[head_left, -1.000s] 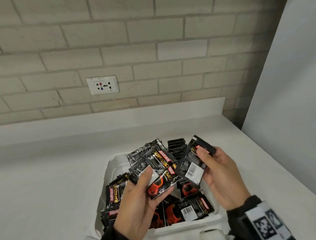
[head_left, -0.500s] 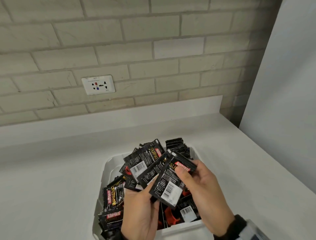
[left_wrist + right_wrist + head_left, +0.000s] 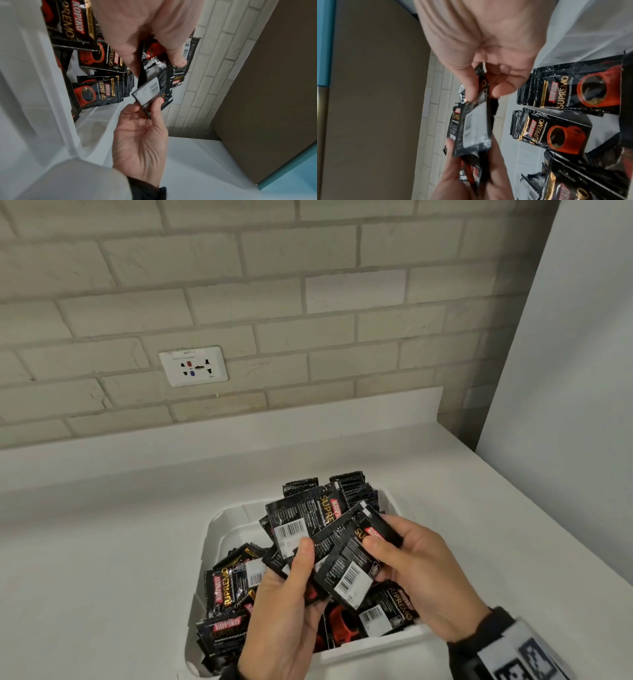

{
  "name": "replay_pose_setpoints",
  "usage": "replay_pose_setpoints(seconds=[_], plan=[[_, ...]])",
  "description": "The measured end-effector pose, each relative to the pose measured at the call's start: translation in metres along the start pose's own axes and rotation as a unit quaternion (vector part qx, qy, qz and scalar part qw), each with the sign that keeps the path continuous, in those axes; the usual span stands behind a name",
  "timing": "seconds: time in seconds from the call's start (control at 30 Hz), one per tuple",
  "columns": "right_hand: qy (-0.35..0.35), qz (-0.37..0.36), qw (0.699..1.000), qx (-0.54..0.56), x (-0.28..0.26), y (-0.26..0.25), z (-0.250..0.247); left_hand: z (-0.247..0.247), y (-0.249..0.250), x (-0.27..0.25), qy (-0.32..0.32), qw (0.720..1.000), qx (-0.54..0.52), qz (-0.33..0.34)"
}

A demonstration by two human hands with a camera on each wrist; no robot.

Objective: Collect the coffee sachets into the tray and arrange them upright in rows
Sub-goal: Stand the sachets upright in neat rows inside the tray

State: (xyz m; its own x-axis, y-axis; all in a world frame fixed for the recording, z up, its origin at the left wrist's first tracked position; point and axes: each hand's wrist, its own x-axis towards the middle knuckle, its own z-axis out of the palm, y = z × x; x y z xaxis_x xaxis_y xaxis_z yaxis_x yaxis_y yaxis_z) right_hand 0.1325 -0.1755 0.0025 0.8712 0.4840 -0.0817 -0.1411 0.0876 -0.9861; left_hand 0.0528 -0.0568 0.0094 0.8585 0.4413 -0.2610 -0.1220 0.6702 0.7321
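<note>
A white tray on the counter holds many black Kopiko sachets. Several lie loose, and others stand upright in rows at its far end, also seen in the right wrist view. Above the tray my left hand grips a fanned bunch of sachets, thumb on top. My right hand pinches one sachet by its top corner and lays it against the bunch, barcode side up. The left wrist view shows my left hand on the bunch and my right hand on that sachet.
The white counter stretches to the left of the tray and behind it. A low backsplash and a brick wall with a socket plate close off the far side. A tall white panel stands along the right.
My right hand has carried its sachet left, from apart at the right onto the bunch in my left hand. The bunch has turned from printed fronts to barcode backs.
</note>
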Motion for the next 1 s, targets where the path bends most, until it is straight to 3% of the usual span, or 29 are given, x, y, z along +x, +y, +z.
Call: replay_pose_setpoints(seconds=[0.2, 0.33, 0.43, 0.53, 0.63, 0.73, 0.83, 1.0], plan=[[-0.053, 0.054, 0.996, 0.041, 0.002, 0.0, -0.009, -0.001, 0.003, -0.003, 0.018, 0.998, 0.001, -0.052], [-0.043, 0.074, 0.993, 0.08, 0.002, 0.001, -0.019, -0.003, 0.01, -0.003, 0.05, 0.997, -0.013, -0.065], [-0.023, 0.014, 0.994, 0.106, 0.003, -0.009, -0.032, -0.01, 0.012, -0.002, 0.065, 0.995, 0.023, -0.066], [-0.05, -0.138, 0.989, 0.027, 0.002, -0.028, -0.041, -0.016, 0.013, -0.002, 0.055, 0.991, 0.099, -0.074], [-0.172, -0.255, 0.951, -0.037, 0.001, -0.05, -0.034, -0.016, 0.014, -0.004, 0.008, 0.983, 0.154, -0.098], [-0.282, -0.222, 0.921, -0.149, 0.005, -0.055, -0.029, -0.015, 0.016, -0.004, -0.022, 0.976, 0.168, -0.134], [-0.283, -0.209, 0.894, -0.277, 0.018, -0.052, -0.03, -0.016, 0.022, -0.003, -0.027, 0.974, 0.175, -0.144], [-0.285, -0.185, 0.884, -0.321, 0.032, -0.045, -0.029, -0.021, 0.022, -0.002, -0.044, 0.981, 0.126, -0.139]])
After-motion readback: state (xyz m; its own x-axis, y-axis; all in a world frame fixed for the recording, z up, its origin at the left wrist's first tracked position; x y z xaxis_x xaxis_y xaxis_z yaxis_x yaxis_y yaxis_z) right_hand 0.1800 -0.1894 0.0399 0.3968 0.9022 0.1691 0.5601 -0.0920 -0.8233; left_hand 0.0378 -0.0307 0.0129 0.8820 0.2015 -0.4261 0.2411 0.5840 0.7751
